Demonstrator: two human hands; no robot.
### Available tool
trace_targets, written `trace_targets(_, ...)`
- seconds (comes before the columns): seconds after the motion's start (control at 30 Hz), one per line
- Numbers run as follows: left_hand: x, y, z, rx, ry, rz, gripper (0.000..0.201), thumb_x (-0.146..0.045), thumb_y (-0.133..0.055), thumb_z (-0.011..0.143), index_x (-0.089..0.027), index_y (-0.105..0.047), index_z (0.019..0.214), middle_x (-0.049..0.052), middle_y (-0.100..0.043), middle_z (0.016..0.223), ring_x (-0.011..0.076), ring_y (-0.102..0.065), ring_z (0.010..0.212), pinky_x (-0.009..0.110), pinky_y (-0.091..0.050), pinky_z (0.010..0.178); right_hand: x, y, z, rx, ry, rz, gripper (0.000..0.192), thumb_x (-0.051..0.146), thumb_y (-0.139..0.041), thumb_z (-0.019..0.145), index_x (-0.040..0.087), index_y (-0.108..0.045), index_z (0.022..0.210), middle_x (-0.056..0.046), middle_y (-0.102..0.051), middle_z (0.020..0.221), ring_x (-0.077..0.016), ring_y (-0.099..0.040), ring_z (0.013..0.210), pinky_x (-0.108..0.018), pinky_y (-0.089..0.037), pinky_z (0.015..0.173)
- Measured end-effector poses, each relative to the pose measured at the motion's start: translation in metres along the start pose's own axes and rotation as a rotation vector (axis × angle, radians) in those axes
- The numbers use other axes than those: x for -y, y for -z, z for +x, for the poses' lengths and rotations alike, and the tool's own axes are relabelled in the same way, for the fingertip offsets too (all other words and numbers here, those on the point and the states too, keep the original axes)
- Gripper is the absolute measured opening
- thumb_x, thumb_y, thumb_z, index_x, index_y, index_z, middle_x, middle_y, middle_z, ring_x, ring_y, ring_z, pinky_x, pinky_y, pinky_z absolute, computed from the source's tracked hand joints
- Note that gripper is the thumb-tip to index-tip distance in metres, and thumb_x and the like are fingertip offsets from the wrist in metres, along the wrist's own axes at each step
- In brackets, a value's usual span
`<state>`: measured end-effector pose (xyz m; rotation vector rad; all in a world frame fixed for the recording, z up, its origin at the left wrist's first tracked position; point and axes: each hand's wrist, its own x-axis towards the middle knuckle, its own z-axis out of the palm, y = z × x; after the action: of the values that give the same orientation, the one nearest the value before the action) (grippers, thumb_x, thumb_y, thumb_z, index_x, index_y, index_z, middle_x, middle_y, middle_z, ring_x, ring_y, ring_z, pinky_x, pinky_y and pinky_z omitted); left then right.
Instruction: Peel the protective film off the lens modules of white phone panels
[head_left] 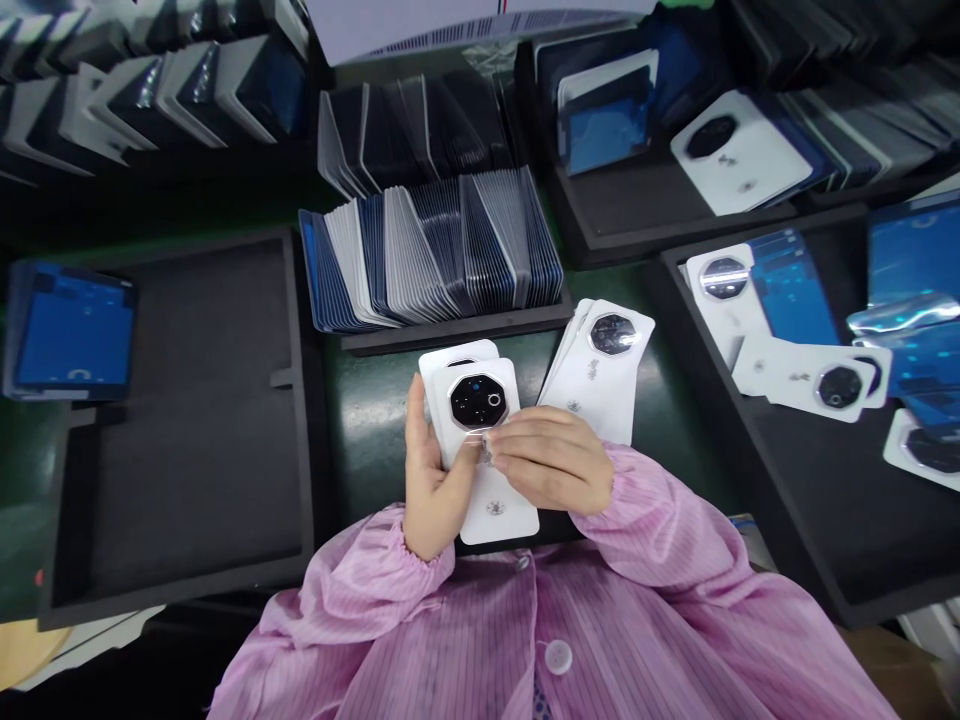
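Note:
My left hand (435,490) is closed around a small stack of white phone back covers (495,525), held upright in front of my chest. The top cover has a black octagonal camera window (478,402) and faint dark marks below it. The fingers of my right hand (559,460) are pinched together over the cover just under that window. A thin clear film edge shows at the pinch, apparently gripped by the fingertips. Beside my right hand, more white phone back covers (619,385) lie fanned on the green table (367,400).
A rack of upright covers (442,255) stands ahead. To the left, a black foam tray (195,450) has blue-filmed panels (75,330) at its edge. At right, another black tray (832,520) holds white covers (817,380) and blue-filmed panels (915,260).

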<state>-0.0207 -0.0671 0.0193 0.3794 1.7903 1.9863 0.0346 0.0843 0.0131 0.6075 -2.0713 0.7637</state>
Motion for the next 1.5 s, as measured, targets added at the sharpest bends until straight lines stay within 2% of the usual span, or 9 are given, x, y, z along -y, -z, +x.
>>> trace_targets(0.47, 0.001, -0.002, -0.001, -0.008, 0.016, -0.048, 0.074, -0.028, -0.062, 0.086, -0.035, -0.020, 0.146, 0.007, -0.049, 0.140, 0.0251, -0.049, 0.127, 0.044, -0.040, 0.107, 0.000, 0.003, 0.009, 0.039, -0.096, -0.243, 0.016, 0.010, -0.062, 0.084, 0.022, -0.067, 0.093, -0.001, -0.074, 0.091, -0.0202, -0.067, 0.103, -0.038, -0.056, 0.087)
trace_targets(0.73, 0.001, -0.005, -0.004, 0.004, 0.074, -0.105, 0.080, -0.030, -0.064, 0.084, -0.037, -0.016, 0.147, 0.009, -0.040, 0.148, 0.0282, -0.047, 0.129, 0.045, -0.047, 0.100, -0.002, 0.007, 0.011, 0.090, -0.586, -0.177, 0.064, 0.037, -0.066, 0.084, 0.023, -0.039, 0.140, -0.013, -0.033, 0.150, -0.0359, -0.023, 0.142, -0.061, -0.030, 0.109)
trace_targets(0.83, 0.002, -0.005, -0.004, 0.041, 0.067, -0.129, 0.078, -0.032, -0.064, 0.084, -0.035, -0.017, 0.147, 0.009, -0.039, 0.148, 0.0279, -0.045, 0.130, 0.046, -0.042, 0.105, -0.008, 0.018, 0.011, 0.071, -0.715, -0.011, 0.056, 0.034, -0.065, 0.084, 0.022, -0.045, 0.135, -0.013, -0.047, 0.140, -0.0309, -0.040, 0.133, -0.053, -0.036, 0.109)
trace_targets(0.97, 0.004, -0.003, -0.001, -0.004, 0.031, -0.143, 0.075, -0.033, -0.062, 0.086, -0.032, -0.018, 0.147, 0.009, -0.043, 0.146, 0.0266, -0.043, 0.132, 0.046, -0.035, 0.109, -0.026, 0.052, -0.004, -0.220, -0.926, 0.047, 0.055, 0.033, -0.069, 0.081, 0.020, -0.046, 0.128, -0.011, -0.065, 0.110, -0.0236, -0.066, 0.097, -0.040, -0.054, 0.085)
trace_targets(1.03, 0.004, -0.002, 0.001, -0.030, 0.025, -0.147, 0.077, -0.034, -0.062, 0.085, -0.031, -0.017, 0.147, 0.010, -0.045, 0.143, 0.0261, -0.045, 0.131, 0.045, -0.036, 0.109, -0.038, 0.071, -0.017, -0.332, -1.012, -0.101, 0.055, 0.033, -0.071, 0.077, 0.019, -0.046, 0.124, -0.009, -0.067, 0.099, -0.0236, -0.066, 0.088, -0.039, -0.054, 0.078)
trace_targets(1.13, 0.002, -0.002, 0.001, -0.040, 0.055, -0.185, 0.080, -0.036, -0.063, 0.084, -0.031, -0.015, 0.148, 0.011, -0.051, 0.138, 0.0260, -0.055, 0.120, 0.044, -0.046, 0.100, -0.054, 0.088, -0.036, -0.195, -1.134, -0.485, 0.050, 0.034, -0.074, 0.070, 0.017, -0.055, 0.113, -0.007, -0.064, 0.086, -0.0283, -0.062, 0.086, -0.050, -0.050, 0.080)
trace_targets(1.2, 0.002, -0.003, 0.001, -0.031, 0.082, -0.227, 0.082, -0.037, -0.062, 0.085, -0.032, -0.010, 0.149, 0.011, -0.056, 0.132, 0.0249, -0.062, 0.109, 0.042, -0.053, 0.090, -0.059, 0.089, -0.041, -0.070, -1.121, -0.711, 0.048, 0.036, -0.074, 0.068, 0.016, -0.058, 0.109, -0.012, -0.061, 0.097, -0.0352, -0.056, 0.099, -0.059, -0.043, 0.087)
trace_targets(1.3, 0.003, -0.003, 0.001, -0.002, 0.079, -0.249, 0.076, -0.037, -0.059, 0.087, -0.031, -0.015, 0.148, 0.010, -0.058, 0.130, 0.0240, -0.063, 0.107, 0.039, -0.054, 0.087, -0.050, 0.076, -0.028, -0.131, -0.918, -0.859, 0.046, 0.037, -0.071, 0.072, 0.016, -0.058, 0.111, -0.019, -0.050, 0.122, -0.0403, -0.043, 0.119, -0.065, -0.035, 0.095)
trace_targets(1.5, 0.006, -0.005, -0.001, 0.009, -0.019, -0.137, 0.061, -0.032, -0.058, 0.088, -0.029, -0.031, 0.143, 0.008, -0.049, 0.141, 0.0237, -0.054, 0.121, 0.037, -0.046, 0.099, 0.002, 0.027, 0.026, -0.112, -0.685, -0.203, 0.018, 0.027, -0.069, 0.080, 0.022, -0.063, 0.096, -0.009, -0.059, 0.109, -0.0255, -0.057, 0.104, -0.047, -0.046, 0.094)
